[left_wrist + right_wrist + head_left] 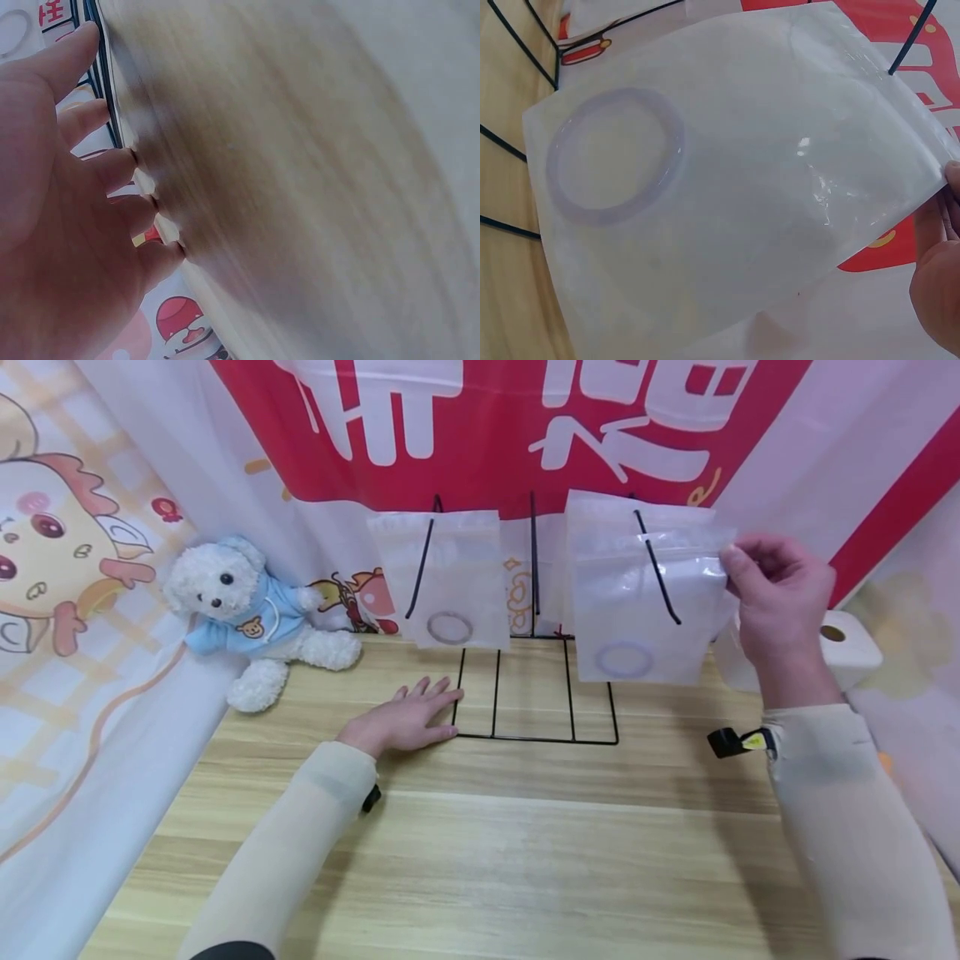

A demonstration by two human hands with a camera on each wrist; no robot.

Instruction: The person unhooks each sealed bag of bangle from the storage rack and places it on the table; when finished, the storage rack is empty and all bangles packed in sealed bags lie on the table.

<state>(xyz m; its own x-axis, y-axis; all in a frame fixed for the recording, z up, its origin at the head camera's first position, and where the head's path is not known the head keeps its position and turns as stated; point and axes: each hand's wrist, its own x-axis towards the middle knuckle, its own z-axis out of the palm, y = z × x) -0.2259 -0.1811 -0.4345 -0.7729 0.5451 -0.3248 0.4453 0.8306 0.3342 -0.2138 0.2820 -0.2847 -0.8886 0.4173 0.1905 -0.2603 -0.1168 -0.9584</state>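
Left hand [401,722]: low, palm down, fingers straight and spread on the wooden tabletop [525,860], at the left side of the black wire rack [533,740]; it grips nothing.
Right hand [783,589]: raised, thumb and fingers pinching the right edge of a translucent resealable bag [611,602].
Pinched bag: hangs on a rack hook, just left of the right hand.
Second bag [465,572]: hangs from another hook, between the hands.
Right wrist view: brings out the pale violet ring [675,135] inside the pinched bag, fainter from the head.
Left wrist view: shows the palm side, hidden from the head.
Head view: alone shows the white plush toy [262,618] beyond the left hand and the white box [855,656] beside the right.
Backdrop: red-and-white printed cloth [510,477] behind both hands.
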